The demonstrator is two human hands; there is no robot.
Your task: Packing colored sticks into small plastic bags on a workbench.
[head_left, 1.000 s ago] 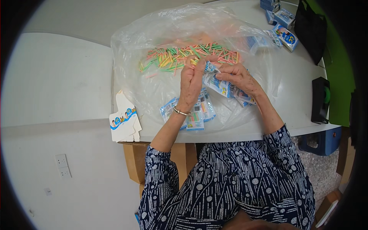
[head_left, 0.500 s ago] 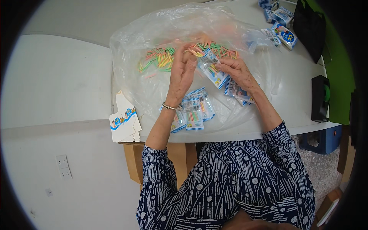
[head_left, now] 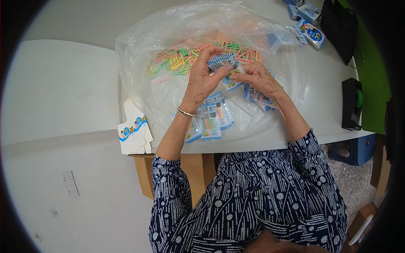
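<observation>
Both of my hands meet over a large clear plastic sheet (head_left: 139,63) spread on the white table. My left hand (head_left: 203,78) and my right hand (head_left: 258,79) together hold a small clear packet with a blue-and-white edge (head_left: 224,67). Just beyond them lies a pile of thin coloured sticks (head_left: 190,57) in green, orange, yellow and pink. Several filled packets (head_left: 211,120) lie below my left wrist, and more packets (head_left: 257,97) sit under my right hand.
A flat white and blue carton (head_left: 135,130) lies at the table's near left edge. Small printed boxes (head_left: 308,19) stand at the far right, next to a black bag (head_left: 337,29). A black tape dispenser (head_left: 352,103) sits at the right edge.
My left hand reached out to the coloured sticks, then drew back to meet my right hand at the small packet, which now sits lifted between both hands.
</observation>
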